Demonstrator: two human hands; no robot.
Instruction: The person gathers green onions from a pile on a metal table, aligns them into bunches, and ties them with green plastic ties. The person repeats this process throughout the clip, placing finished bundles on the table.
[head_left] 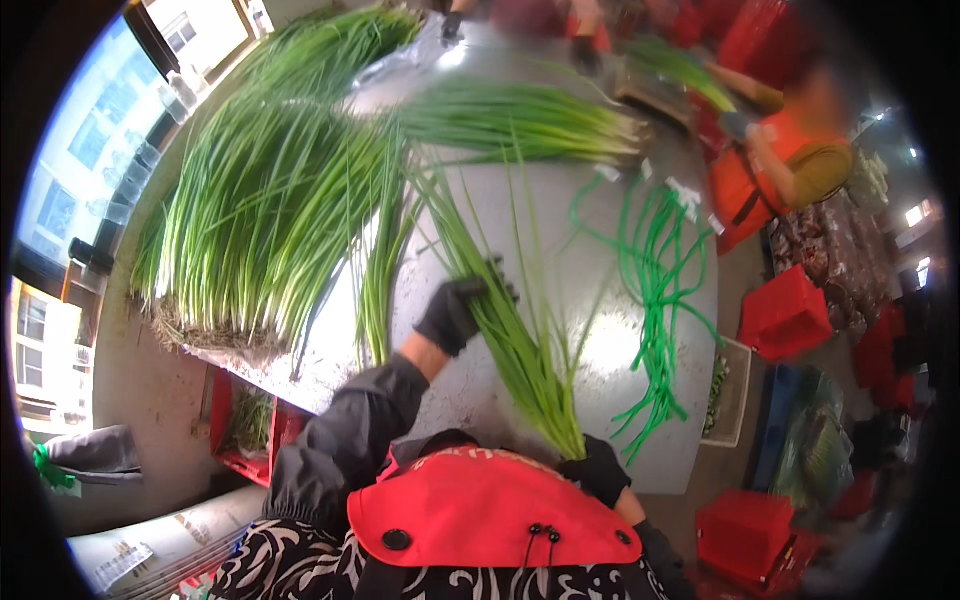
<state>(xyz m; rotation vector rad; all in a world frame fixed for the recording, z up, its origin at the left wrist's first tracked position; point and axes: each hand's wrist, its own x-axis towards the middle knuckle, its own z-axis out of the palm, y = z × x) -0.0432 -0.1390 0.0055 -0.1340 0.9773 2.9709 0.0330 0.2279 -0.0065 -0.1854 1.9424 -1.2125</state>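
A bunch of green onions (520, 350) slants across the metal table in front of me, its leaves spreading toward the far side. My left hand (455, 315), in a black glove, is closed round the leaves about midway, with fingertips showing past them. At the near end, my black-gloved right hand (597, 472) grips the stalk ends, its fingers partly hidden. Left of the bunch, a few loose green onions (372, 300) lie beside a large heap of green onions (240, 220) with roots toward me. Another sorted bundle (530, 122) rests crosswise farther back.
Green ties (655, 300) with white tags lie on the table (460, 395) at right. A co-worker in an orange apron (780, 170) handles green onions at the far right; other gloved hands show at the back. Red crates (785, 312) and a pale crate (730, 395) stand beyond the right edge.
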